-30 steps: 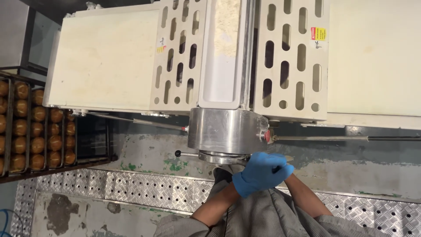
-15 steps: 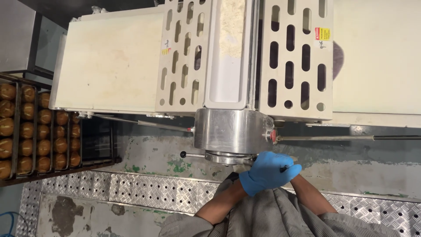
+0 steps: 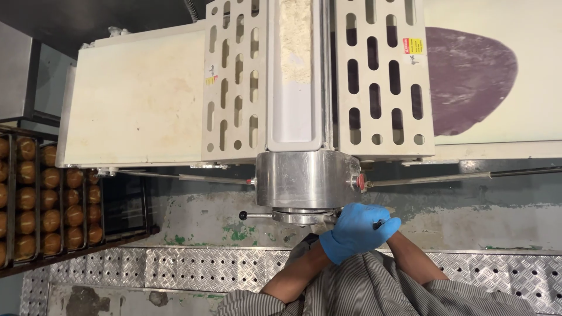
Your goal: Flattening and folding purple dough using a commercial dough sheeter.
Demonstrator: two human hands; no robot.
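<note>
The two gloved hands overlap just below the steel housing (image 3: 307, 178) of the dough sheeter (image 3: 234, 88), so they are hard to tell apart. The left hand (image 3: 351, 237) in its blue glove lies on top, its fingers (image 3: 383, 225) curled closed, seemingly around a small dark lever knob (image 3: 379, 223) that pokes out between them; only its tip shows. The right hand (image 3: 391, 217) is almost wholly covered by the left, and whether its fingers are open or closed cannot be told. Both forearms cross in front of the striped grey coat (image 3: 374, 289), which is cut off by the lower edge.

Left of the fingers a short handle with a black ball end (image 3: 243, 215) sticks out from under the housing. Above them runs the flour trough (image 3: 295, 70), between two slotted white guards. Up and to the right of the fingers a flat purple dough sheet (image 3: 468, 79) lies on the conveyor belt (image 3: 527, 105), partly hidden behind the right guard (image 3: 380, 76). Far left, a rack of brown buns (image 3: 47, 202) is cut off at the edge.

Compared with a second ago, the purple dough has come into view and the hands sit in the same place.
</note>
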